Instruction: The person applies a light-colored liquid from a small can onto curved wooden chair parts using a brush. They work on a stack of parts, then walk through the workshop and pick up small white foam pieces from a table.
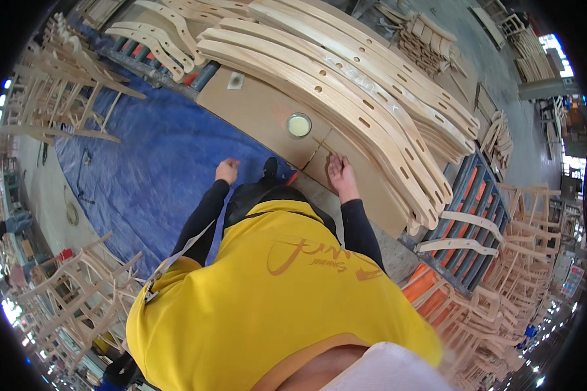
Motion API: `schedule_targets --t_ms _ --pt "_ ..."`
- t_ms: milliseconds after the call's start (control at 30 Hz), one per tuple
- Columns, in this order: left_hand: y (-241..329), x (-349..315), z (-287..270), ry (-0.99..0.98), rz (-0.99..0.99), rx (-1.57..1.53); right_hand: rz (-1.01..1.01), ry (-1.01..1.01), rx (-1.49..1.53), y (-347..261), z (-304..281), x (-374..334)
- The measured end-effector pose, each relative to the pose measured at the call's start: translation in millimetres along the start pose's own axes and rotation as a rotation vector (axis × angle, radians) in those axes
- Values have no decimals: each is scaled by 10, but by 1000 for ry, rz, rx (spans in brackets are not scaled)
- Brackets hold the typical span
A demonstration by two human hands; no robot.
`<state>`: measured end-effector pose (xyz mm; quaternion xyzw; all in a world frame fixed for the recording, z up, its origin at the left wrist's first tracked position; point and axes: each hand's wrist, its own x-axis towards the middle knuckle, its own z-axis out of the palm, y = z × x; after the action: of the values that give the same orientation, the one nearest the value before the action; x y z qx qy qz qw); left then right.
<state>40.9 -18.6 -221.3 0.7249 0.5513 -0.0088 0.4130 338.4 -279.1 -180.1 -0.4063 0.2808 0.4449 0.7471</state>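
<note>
Right hand [341, 173], palm showing and fingers loosely bent, at the end of a thin yellowish-brown stick [322, 144] above a brown cardboard sheet [257, 107]; whether the fingertips pinch it cannot be told. The stick, beside a round container of pale cream contents [299, 125], is probably light and stiff, best held near the hand-side end. Left hand [227, 171], half curled above blue sheeting [156, 156]; grip unclear.

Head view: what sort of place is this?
Probably a furniture workshop. Curved, slotted wooden parts lie stacked in front of the person, what look like chair frames crowd both sides, and a cup of pale liquid, perhaps glue, stands by the stack.
</note>
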Motion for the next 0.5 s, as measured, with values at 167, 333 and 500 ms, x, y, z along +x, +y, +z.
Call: schedule_targets --t_ms 167,333,500 --pt "-562 -152 -224 -63 -148 190 48 -49 -33 -92 305 402" --pt "-1060 -189 -288 -37 -256 64 46 -3 -108 -25 357 649" --pt "-784 -181 -353 -124 -336 -209 43 52 -178 36 345 777"
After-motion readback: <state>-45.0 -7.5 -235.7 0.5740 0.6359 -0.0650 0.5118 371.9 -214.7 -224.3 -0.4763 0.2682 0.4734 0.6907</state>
